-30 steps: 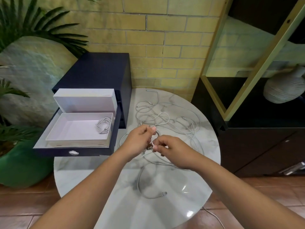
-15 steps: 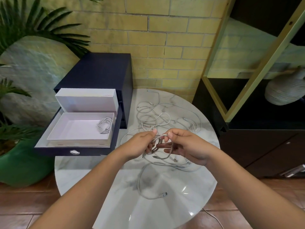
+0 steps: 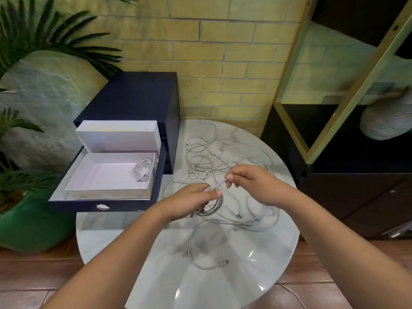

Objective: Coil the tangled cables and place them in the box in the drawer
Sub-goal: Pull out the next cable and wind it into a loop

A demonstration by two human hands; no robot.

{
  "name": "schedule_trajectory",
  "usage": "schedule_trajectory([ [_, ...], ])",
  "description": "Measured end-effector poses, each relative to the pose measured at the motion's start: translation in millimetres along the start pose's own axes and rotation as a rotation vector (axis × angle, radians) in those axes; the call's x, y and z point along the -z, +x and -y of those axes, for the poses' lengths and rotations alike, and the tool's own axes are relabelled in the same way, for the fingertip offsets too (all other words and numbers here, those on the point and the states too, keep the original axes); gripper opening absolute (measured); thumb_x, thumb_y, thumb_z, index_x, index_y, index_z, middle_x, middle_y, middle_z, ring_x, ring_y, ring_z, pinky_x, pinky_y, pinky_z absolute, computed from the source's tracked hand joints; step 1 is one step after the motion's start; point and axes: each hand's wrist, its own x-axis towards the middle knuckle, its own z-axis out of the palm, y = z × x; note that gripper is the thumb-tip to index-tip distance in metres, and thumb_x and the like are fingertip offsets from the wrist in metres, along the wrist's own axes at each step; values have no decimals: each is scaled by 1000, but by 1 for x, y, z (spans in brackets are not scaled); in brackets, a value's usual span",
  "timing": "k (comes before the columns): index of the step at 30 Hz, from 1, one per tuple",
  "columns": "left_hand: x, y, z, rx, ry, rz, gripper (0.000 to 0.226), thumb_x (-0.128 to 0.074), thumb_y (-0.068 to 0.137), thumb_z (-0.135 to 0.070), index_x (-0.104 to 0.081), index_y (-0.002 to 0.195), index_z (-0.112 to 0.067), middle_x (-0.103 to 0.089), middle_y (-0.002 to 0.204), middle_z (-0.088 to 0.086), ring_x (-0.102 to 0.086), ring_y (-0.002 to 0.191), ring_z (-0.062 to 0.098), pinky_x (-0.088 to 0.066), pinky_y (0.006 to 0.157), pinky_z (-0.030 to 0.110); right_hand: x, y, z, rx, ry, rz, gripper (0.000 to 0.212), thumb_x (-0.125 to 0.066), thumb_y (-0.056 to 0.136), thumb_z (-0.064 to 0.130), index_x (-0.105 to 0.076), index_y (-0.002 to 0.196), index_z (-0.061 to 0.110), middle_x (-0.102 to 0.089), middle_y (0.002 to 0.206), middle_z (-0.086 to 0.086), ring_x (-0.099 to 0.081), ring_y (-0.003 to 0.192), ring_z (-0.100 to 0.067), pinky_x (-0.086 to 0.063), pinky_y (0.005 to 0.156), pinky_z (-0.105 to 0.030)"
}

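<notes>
Several white cables lie tangled (image 3: 214, 161) on a round marble table (image 3: 223, 286). My left hand (image 3: 189, 202) grips a small coil of white cable (image 3: 214, 208) just above the tabletop. My right hand (image 3: 249, 181) pinches the same cable's free strand, raised a little up and to the right of the coil. To the left, a dark blue drawer (image 3: 102, 206) stands pulled out, holding an open white box (image 3: 107, 188). One coiled cable (image 3: 143, 170) lies in the box's right corner.
The dark blue cabinet (image 3: 133, 101) sits against a yellow brick wall. A loose cable end (image 3: 223, 263) lies near the table's front. A green plant pot (image 3: 29, 224) stands at the left, a dark shelf unit with a ribbed vase (image 3: 383, 123) at the right.
My right hand has lifted up and right, drawing the strand away from the coil. My left hand has shifted slightly down with the coil, which has grown by a loop.
</notes>
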Motion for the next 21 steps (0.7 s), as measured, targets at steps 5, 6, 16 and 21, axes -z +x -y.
schedule_trajectory([
  [5, -7, 0, 0, -117, -78, -117, 41, -45, 98, -42, -40, 64, -19, -36, 57, -11, -34, 54, 10, -34, 52, 16, -6, 8, -6, 32, -358, -180, 19, -50, 96, 38, -66, 86, 39, -52, 101, 17, -38, 105, -12, -29, 90, -35],
  [6, -8, 1, 0, -132, -80, -146, 42, -45, 99, -41, -39, 63, -19, -36, 56, -12, -33, 54, 10, -35, 55, 20, -9, 9, -8, 33, -386, -224, 19, -51, 96, 38, -69, 91, 37, -52, 101, 16, -38, 104, -13, -30, 89, -34],
  [16, -15, 3, -7, -204, 66, -356, 47, -40, 100, -42, -43, 56, -28, -40, 56, -9, -38, 54, 10, -36, 58, 29, -39, 2, -6, 121, -50, -207, 28, -59, 92, 19, -59, 119, 20, -51, 115, 5, -55, 100, -3, -45, 93, -16],
  [21, -20, 7, -11, -196, -79, -353, 51, -40, 101, -40, -53, 53, -32, -42, 49, -14, -39, 48, 3, -34, 60, 28, -55, 1, -6, -8, 234, -258, 22, -67, 82, 8, -61, 99, 19, -63, 101, 2, -63, 89, -10, -52, 80, -21],
])
